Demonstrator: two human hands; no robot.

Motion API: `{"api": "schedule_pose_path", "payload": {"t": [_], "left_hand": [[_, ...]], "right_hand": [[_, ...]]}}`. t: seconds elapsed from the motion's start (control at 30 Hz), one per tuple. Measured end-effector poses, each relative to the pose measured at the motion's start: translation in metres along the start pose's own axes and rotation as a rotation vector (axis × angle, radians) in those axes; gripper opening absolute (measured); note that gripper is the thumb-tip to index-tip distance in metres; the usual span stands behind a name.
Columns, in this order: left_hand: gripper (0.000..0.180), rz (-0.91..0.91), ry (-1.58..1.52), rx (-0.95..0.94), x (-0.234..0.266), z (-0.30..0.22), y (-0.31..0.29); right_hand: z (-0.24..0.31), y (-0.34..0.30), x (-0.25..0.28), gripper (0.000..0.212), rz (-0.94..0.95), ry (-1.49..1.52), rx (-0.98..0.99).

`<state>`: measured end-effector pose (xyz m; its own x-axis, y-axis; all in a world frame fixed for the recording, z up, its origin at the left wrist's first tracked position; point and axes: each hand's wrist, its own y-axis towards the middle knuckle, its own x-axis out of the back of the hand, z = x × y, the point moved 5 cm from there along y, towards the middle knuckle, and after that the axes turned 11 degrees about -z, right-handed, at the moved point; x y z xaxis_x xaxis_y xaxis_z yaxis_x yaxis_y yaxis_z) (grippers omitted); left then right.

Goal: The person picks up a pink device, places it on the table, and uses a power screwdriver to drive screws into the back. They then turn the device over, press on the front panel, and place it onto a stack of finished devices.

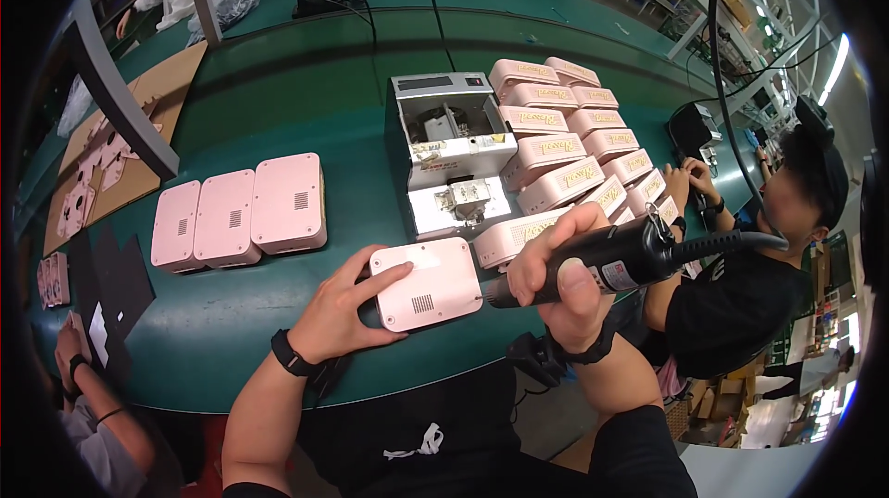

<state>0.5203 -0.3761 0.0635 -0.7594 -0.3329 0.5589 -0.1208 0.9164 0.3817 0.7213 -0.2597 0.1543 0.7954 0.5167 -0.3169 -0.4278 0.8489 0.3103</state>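
Observation:
My left hand (341, 313) grips the left side of a pink rectangular housing (428, 283) lying on the green belt (278, 91), its vented back facing up. My right hand (563, 278) is closed around a black electric screwdriver (619, 260), held almost level, with its tip against the housing's right edge. A thick black cable (732, 241) runs from the tool's rear up to the right.
Three pink housings (239, 213) stand in a row at the left. A white screw-feeder machine (449, 148) sits behind my hands, with several pink covers (569, 142) stacked to its right. A person in black sits at the right; another person's arm (88, 396) shows at lower left. Cardboard (139, 128) lies at far left.

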Motion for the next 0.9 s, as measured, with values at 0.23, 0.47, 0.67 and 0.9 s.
{"api": "schedule_pose_path", "payload": {"t": [0.23, 0.47, 0.67, 0.9], "left_hand": [[0.08, 0.003, 0.002, 0.006, 0.001, -0.001, 0.0], [0.081, 0.019, 0.016, -0.006, 0.0, -0.001, -0.004], [0.082, 0.008, 0.01, -0.014, -0.001, 0.003, -0.006], [0.081, 0.008, -0.018, 0.008, 0.003, 0.008, 0.0]], "right_hand": [[0.007, 0.018, -0.007, 0.04, 0.065, 0.012, 0.041], [0.019, 0.084, -0.014, 0.021, -0.127, -0.003, 0.25], [0.009, 0.085, -0.016, 0.021, -0.13, -0.068, 0.141], [0.015, 0.024, -0.031, 0.033, 0.051, 0.158, -0.007]]}}
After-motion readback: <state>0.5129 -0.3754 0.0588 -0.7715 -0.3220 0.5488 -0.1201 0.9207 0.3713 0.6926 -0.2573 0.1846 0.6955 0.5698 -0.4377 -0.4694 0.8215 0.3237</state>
